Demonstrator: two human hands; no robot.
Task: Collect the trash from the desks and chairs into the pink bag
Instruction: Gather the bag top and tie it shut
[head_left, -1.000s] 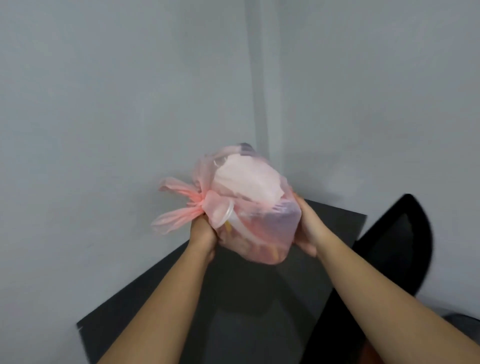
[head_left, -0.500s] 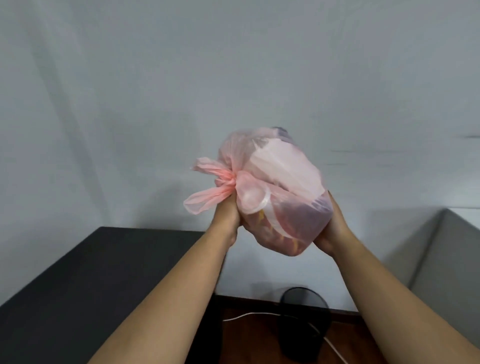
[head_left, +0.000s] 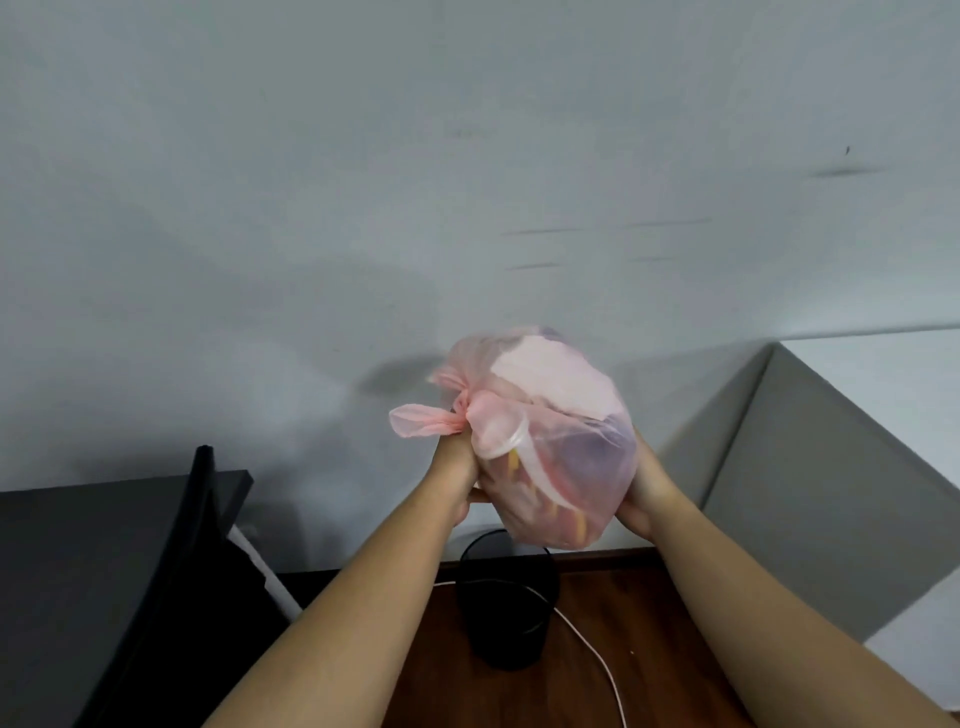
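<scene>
The pink bag (head_left: 550, 431) is full and tied in a knot at its left side. I hold it up in the air in front of the grey wall. My left hand (head_left: 457, 467) grips the bag just under the knot. My right hand (head_left: 641, 488) cups the bag's right underside, its fingers hidden behind the plastic. White paper and orange and purple scraps show through the thin plastic. Directly below the bag stands a black waste bin (head_left: 509, 597) on the floor.
A black desk (head_left: 78, 571) fills the lower left, with a dark monitor edge (head_left: 200, 499) on it. A grey partition (head_left: 810, 493) stands at the right. A white cable (head_left: 597, 654) runs across the brown wooden floor past the bin.
The view has swung right and down, away from the desk corner. The bag, still in both hands, now hangs over the black bin, which shows more fully.
</scene>
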